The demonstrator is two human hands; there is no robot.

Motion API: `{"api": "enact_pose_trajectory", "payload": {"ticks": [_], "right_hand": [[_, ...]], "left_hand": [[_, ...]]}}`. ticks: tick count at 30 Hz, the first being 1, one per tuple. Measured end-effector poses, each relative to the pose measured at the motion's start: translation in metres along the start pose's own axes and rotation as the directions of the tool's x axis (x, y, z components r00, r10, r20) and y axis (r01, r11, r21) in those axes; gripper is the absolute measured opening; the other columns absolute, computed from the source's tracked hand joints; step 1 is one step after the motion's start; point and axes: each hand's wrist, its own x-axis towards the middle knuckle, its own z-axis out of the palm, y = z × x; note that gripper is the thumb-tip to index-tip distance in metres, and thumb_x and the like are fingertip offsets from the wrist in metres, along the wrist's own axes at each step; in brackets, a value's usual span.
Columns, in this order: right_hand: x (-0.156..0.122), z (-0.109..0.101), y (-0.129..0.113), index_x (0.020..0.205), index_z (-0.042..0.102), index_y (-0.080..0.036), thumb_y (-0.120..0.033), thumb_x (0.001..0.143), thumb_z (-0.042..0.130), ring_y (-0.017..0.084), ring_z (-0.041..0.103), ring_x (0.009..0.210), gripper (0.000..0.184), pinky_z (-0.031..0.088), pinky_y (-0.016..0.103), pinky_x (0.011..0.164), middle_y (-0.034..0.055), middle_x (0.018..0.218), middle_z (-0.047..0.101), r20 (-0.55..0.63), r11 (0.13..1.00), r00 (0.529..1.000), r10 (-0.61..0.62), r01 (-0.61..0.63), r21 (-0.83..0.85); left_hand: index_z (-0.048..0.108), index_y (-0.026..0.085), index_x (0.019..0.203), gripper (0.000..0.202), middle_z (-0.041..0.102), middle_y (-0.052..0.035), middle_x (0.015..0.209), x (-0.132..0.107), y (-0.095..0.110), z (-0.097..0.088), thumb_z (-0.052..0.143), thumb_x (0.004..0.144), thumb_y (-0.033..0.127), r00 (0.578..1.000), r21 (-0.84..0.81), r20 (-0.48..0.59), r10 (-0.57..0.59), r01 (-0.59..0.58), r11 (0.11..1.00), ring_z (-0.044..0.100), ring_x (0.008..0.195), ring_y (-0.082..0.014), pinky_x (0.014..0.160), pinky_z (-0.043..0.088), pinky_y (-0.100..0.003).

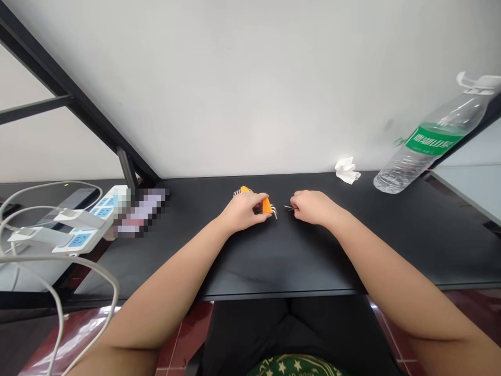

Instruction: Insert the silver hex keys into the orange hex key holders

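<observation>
My left hand (pixel 242 210) rests on the black table (pixel 274 256) and grips an orange holder of hex keys (pixel 266 204), whose metal key ends stick out to the right. Just to the right of it, my right hand (pixel 313 207) is closed on a small metal hex key (pixel 288 208), its tip pointing left toward the holder. A short gap separates the two hands.
A clear water bottle with a green label (pixel 430 141) stands at the back right, a crumpled white tissue (pixel 346 170) beside it. At the left edge lie a white power strip (pixel 84 224) with plugs and cables (pixel 58 292). A white wall runs behind the table.
</observation>
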Motion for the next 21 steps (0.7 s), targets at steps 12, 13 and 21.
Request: {"api": "enact_pose_trajectory", "payload": {"ticks": [12,13,21], "right_hand": [[-0.0041,-0.0025,-0.005,0.082,0.06,-0.021,-0.013,0.088,0.057,0.015,0.051,0.069,0.01,0.032,0.028,0.062,0.0005,0.082,0.063,-0.256,0.97,0.959,-0.124,0.172,0.173],[-0.0034,-0.0015,-0.0065,0.083,0.061,-0.021,-0.013,0.089,0.057,0.015,0.052,0.07,0.011,0.033,0.028,0.064,0.0004,0.082,0.063,-0.274,0.96,0.951,-0.145,0.202,0.195],[-0.0025,0.002,-0.0077,0.088,0.069,-0.019,-0.014,0.099,0.053,0.014,0.052,0.072,0.021,0.034,0.028,0.065,0.0038,0.089,0.061,-0.338,0.917,0.911,-0.237,0.325,0.233]], "left_hand": [[0.068,0.026,0.125,0.043,0.076,-0.0013,0.095,0.0016,0.0006,-0.002,0.075,0.085,0.039,0.999,0.012,0.032,0.007,-0.008,1.0,0.072,0.09,-0.0215,0.084,0.055,-0.034],[0.067,0.026,0.125,0.043,0.075,-0.0013,0.094,0.0017,0.0008,-0.0017,0.075,0.085,0.039,0.999,0.006,0.036,0.014,-0.015,1.0,0.072,0.089,-0.0215,0.084,0.055,-0.034],[0.066,0.025,0.125,0.043,0.075,-0.0018,0.095,0.0016,0.0012,0.0001,0.075,0.085,0.038,0.998,-0.009,0.024,0.051,-0.051,0.999,0.071,0.089,-0.0212,0.082,0.055,-0.033]]}}
